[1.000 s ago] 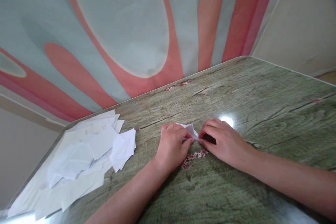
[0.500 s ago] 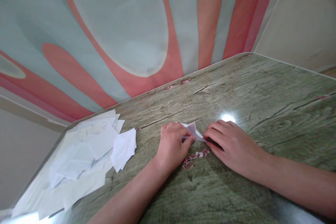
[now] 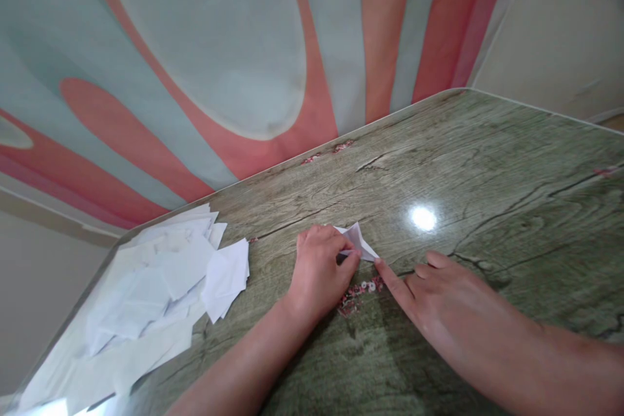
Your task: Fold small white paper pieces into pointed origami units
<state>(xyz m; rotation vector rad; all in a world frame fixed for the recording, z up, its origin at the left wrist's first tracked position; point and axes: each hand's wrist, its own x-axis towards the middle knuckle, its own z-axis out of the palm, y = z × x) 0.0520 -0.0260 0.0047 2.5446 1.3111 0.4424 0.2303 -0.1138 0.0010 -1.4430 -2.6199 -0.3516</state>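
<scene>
A small folded piece of white paper (image 3: pixel 359 242) lies on the wood-patterned table (image 3: pixel 487 182), with one flap standing up. My left hand (image 3: pixel 318 270) is closed on its left part, thumb and fingers pinching it and hiding that side. With its index finger stretched out, my right hand (image 3: pixel 441 312) touches the paper's right corner at the fingertip. The other fingers of that hand are curled back, apart from the paper, and its thumb is hidden.
Left of my hands lies a loose, overlapping pile of white papers (image 3: pixel 146 292). A smaller stack of white paper squares (image 3: pixel 227 276) sits at the pile's right edge. A wall with a red and grey pattern (image 3: pixel 273 149) rises along the table's far edge.
My right hand has let go of the paper's right corner and drawn back toward me, now touching it with only the index fingertip. My left hand keeps its pinch.
</scene>
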